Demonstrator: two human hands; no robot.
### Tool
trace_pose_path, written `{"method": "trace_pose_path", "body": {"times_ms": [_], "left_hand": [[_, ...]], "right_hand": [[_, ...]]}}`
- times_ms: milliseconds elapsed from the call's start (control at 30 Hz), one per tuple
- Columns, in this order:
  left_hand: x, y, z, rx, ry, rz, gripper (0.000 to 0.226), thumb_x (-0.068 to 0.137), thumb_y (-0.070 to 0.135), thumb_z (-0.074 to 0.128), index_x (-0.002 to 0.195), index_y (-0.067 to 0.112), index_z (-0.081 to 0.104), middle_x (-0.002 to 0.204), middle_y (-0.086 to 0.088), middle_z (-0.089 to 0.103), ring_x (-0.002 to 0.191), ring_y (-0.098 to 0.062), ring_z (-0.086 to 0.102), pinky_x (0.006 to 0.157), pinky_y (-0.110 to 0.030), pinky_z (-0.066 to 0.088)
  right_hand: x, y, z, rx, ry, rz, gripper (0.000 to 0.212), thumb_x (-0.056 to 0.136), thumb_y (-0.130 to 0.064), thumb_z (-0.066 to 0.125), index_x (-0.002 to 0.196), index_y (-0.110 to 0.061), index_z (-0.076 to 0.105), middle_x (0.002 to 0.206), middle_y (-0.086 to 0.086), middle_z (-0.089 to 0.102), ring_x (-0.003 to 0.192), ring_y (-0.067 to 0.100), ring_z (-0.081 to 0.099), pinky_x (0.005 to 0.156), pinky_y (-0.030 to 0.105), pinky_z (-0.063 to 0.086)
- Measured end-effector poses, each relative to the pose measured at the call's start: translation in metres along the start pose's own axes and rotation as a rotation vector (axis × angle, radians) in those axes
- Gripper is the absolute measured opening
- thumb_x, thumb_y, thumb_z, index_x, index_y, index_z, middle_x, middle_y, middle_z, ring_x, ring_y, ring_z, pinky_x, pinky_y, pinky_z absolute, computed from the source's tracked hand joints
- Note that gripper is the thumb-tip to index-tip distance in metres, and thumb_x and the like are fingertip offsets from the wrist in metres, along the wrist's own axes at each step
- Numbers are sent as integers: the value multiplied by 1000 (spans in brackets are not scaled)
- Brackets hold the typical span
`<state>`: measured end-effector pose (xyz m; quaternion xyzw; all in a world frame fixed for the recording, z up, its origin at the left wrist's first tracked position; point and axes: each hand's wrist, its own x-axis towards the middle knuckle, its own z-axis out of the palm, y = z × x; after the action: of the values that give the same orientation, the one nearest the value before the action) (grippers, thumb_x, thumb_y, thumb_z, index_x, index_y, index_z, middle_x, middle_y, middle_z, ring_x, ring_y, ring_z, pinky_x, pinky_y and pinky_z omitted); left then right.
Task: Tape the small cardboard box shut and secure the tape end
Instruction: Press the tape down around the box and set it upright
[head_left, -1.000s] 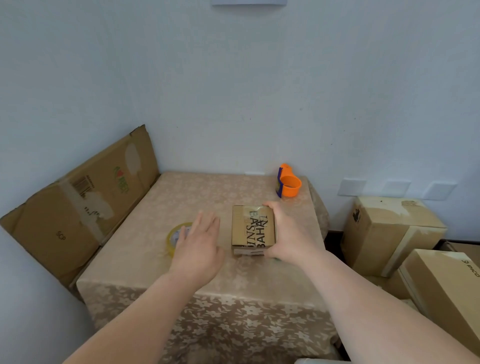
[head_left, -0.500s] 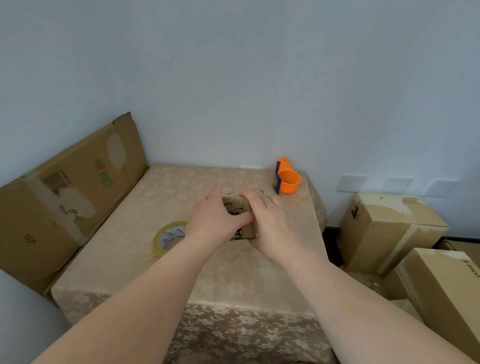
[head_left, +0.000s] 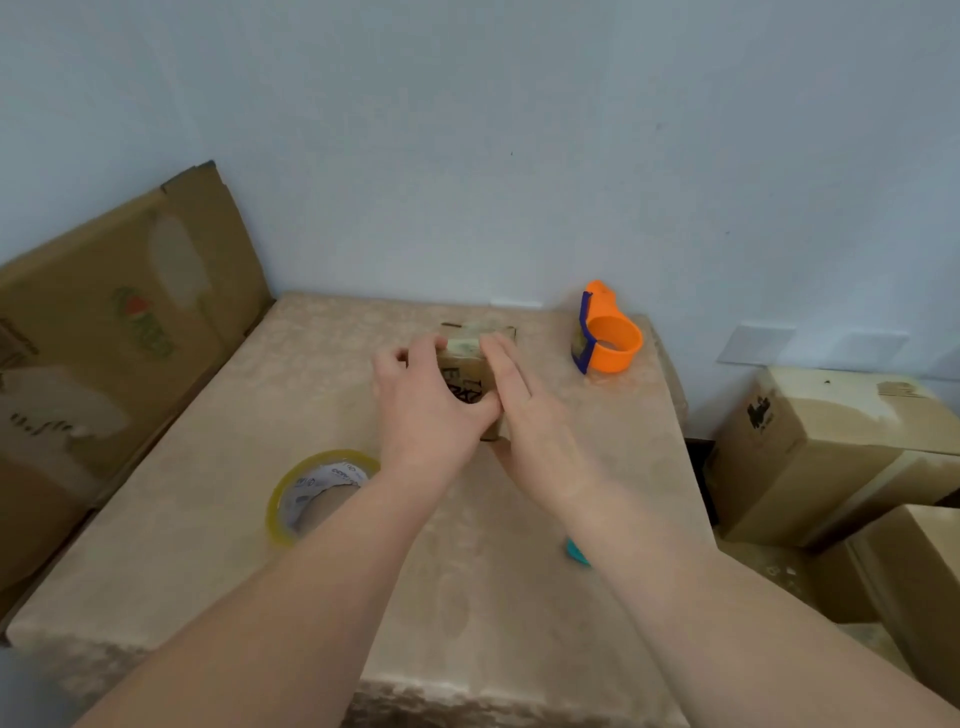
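Two bare forearms filled the lower part of the view — the left forearm (head_left: 311, 571) ran in from about 7 o'clock, the right forearm (head_left: 701, 597) from about 5 o'clock. Both looked broad at the frame edge and narrowed toward the wrists. The left hand (head_left: 426, 410) and right hand (head_left: 540, 426) were bare too — backs toward the camera, outlines slightly blurred.

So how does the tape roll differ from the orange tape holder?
The tape roll is pale yellow; the tape holder is orange and blue. The tape roll lies partly behind the left forearm; the tape holder sits at the far right corner, unhidden. Both are rings on the table.
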<state>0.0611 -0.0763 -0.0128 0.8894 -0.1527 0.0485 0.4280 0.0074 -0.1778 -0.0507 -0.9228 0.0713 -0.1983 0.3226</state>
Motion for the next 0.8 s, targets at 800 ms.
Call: {"method": "trace_pose_path", "body": {"times_ms": [800], "left_hand": [[-14,-8,16,370,-401,295,32,88,23,51,119,20,58,120,-2,51,116,-22,41,97,-37,42]], "right_hand": [[-19,16,-50,-524,-735,522,40,76,-36,69,106,-9,66,108,9,67,99,26,63,83,33,54]]}}
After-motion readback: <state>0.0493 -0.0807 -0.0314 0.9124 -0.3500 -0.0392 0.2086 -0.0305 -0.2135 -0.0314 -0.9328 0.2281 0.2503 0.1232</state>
